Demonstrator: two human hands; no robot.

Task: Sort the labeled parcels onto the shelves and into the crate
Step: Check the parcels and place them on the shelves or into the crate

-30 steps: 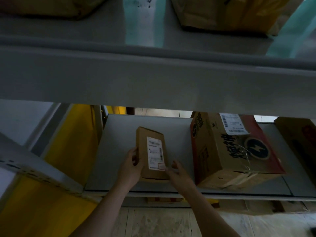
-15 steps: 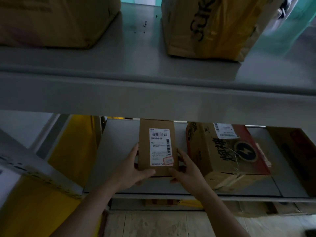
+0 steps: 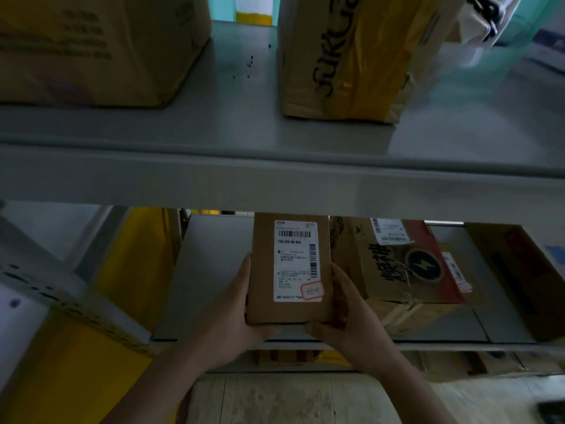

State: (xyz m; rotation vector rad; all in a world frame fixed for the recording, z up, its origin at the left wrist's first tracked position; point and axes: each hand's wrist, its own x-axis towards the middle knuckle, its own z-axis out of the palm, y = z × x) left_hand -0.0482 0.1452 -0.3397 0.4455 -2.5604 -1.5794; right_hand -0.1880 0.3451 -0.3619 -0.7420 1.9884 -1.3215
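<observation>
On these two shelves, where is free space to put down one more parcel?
Lower shelf: bare patch left of the small parcel, which both hands hold. Its right side is crowded with boxes. Upper shelf: a gap between two large boxes.

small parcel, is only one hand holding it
No, the left hand and right hand both grip the small parcel.

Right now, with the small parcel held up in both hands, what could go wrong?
1. The small parcel is gripped only at its lower edges by the left hand and right hand; it might tip forward.
2. Its top sits close under the upper shelf lip; lifting could knock it.
3. The lightning-logo box stands close alongside; snag risk.
</observation>
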